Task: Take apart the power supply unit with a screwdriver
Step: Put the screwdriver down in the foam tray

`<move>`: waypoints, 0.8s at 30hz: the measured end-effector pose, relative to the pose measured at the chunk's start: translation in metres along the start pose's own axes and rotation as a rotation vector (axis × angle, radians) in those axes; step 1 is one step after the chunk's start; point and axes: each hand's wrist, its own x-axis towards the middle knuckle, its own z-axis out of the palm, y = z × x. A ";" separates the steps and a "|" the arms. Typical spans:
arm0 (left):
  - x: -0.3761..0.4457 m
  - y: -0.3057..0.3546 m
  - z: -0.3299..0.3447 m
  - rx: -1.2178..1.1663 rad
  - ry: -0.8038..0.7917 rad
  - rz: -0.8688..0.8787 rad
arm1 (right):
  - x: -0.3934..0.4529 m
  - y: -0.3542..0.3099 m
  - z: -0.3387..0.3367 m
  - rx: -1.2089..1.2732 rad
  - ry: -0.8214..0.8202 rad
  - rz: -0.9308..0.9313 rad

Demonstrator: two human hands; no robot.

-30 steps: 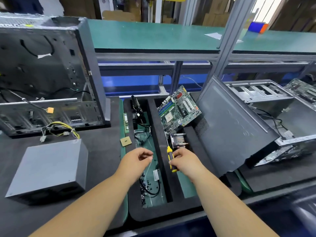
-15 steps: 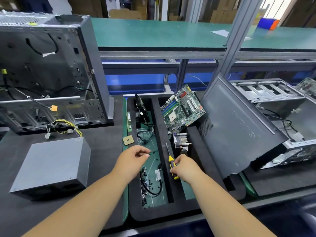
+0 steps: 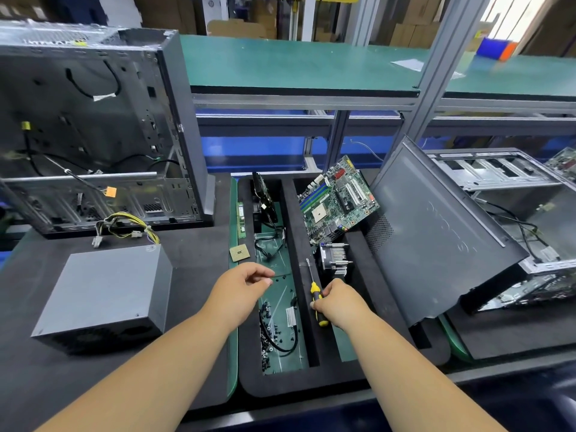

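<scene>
On foam divider betw. tray slots: yellow-handled screwdriver (image 3: 315, 295), R hand (image 3: 338, 302) fingers curled round handle, tip pointing away. L hand (image 3: 237, 289) over screw compartment, fingers loosely curled, holding nothing. PSU (image 3: 104, 293) well left on mat, closed, cable bundle (image 3: 126, 229) behind. Risk: shaft clips CPU heatsink (image 3: 333, 258) just beside it on lift-out.

Even, bright overhead light, with soft, faint shadows under the arms. Daylight blows out a window (image 3: 511, 10) at top right. Wide-angle bending curves the shelf (image 3: 296, 98) and the posts beside it. The far boxes behind the shelf and the lower right corner are blurred; the centre below the shelf is sharp.
</scene>
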 end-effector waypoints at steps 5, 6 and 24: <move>-0.006 0.002 -0.020 -0.012 0.036 0.022 | -0.006 -0.023 -0.005 0.028 0.076 -0.105; -0.008 0.003 -0.026 -0.007 0.045 0.028 | -0.008 -0.032 -0.004 0.055 0.078 -0.128; -0.018 -0.051 -0.224 0.092 0.443 0.014 | -0.031 -0.204 0.118 0.144 -0.172 -0.169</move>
